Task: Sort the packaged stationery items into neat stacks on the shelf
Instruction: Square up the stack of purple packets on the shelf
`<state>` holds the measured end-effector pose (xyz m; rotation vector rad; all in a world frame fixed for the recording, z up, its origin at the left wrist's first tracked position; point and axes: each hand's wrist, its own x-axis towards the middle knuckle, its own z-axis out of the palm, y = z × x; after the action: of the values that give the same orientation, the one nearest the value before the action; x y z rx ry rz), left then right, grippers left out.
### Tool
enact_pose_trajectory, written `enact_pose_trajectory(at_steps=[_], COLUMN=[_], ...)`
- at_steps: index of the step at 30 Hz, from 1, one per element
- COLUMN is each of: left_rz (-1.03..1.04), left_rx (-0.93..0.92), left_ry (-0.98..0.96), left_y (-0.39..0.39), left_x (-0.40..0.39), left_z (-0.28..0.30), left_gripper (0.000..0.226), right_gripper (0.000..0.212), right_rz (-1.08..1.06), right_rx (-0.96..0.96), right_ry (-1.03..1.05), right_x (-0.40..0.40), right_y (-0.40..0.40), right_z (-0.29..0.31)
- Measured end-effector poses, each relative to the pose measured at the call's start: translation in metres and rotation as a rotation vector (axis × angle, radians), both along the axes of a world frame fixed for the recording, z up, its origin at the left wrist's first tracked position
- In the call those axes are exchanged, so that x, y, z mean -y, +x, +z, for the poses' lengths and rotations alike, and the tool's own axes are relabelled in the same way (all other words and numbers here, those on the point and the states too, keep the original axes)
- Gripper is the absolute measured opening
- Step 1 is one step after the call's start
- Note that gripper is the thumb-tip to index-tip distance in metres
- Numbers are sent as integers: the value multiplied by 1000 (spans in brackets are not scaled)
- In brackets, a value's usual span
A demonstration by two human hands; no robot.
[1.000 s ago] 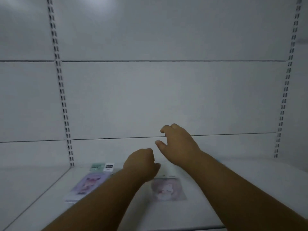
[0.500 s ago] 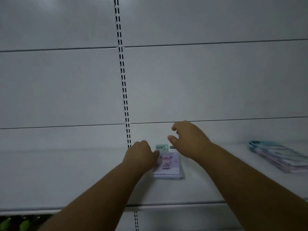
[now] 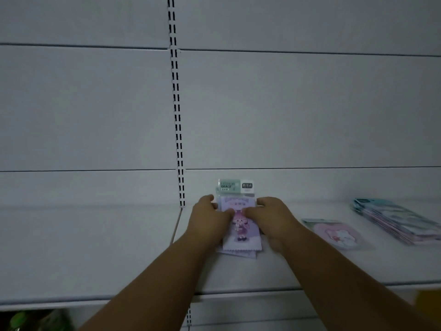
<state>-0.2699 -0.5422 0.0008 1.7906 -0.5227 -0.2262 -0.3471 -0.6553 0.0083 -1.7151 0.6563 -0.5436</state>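
Observation:
A small stack of purple cartoon-print packets [image 3: 240, 231] with a green header card lies on the white shelf [image 3: 119, 247], just right of the slotted upright. My left hand [image 3: 210, 220] grips the stack's left edge and my right hand [image 3: 272, 218] grips its right edge, thumbs resting on the top packet. A single pink-and-white packet [image 3: 336, 234] lies flat to the right. Farther right sits a taller stack of teal and pink packets [image 3: 396, 220], partly cut off by the frame edge.
A black slotted upright [image 3: 176, 103] runs down the white back panel and splits the shelf into two bays. The shelf's front lip [image 3: 238, 293] runs under my forearms. Green items [image 3: 21, 320] show dimly on a lower level at bottom left.
Both hands have come down onto the purple stack and closed on its sides; before they hovered above it. The view has shifted, so the pink packet now shows at right.

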Motion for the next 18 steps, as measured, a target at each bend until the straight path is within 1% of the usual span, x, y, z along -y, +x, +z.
enact_pose_trajectory(at_steps=[1, 2, 3, 4, 5, 8, 10, 11, 14, 18], left_rz=[-7, -27, -55, -85, -113, -199, -224, -239, -319, -436], left_rx=[-23, -21, -17, -25, -59, -252, -317, -310, -177, 75], left_ry=[-89, -155, -190, -214, -242, -372, -441, -438, -298, -76], left_y=[0, 0, -2, -6, -10, -21, -23, -23, -24, -18], left_x=[-2, -3, -6, -9, -11, -14, -15, -16, -24, -42], left_z=[0, -1, -1, -1, -2, -9, -14, -16, -21, -22], left_gripper=[57, 50, 42, 38, 35, 29, 29, 28, 25, 41], right_gripper=[10, 14, 16, 18, 20, 27, 30, 28, 28, 42], right_rz=[14, 30, 31, 25, 30, 68, 92, 114, 200, 326], right_rx=[58, 112, 151, 177, 201, 289, 311, 314, 241, -46], right_ry=[50, 80, 81, 80, 101, 213, 196, 182, 95, -271], right_x=[0, 0, -1, -3, -6, -22, -28, -29, -26, -11], right_y=[0, 0, 0, -1, -2, -5, -6, -8, -19, -39], right_z=[2, 3, 5, 5, 3, -9, -18, -20, -22, -19])
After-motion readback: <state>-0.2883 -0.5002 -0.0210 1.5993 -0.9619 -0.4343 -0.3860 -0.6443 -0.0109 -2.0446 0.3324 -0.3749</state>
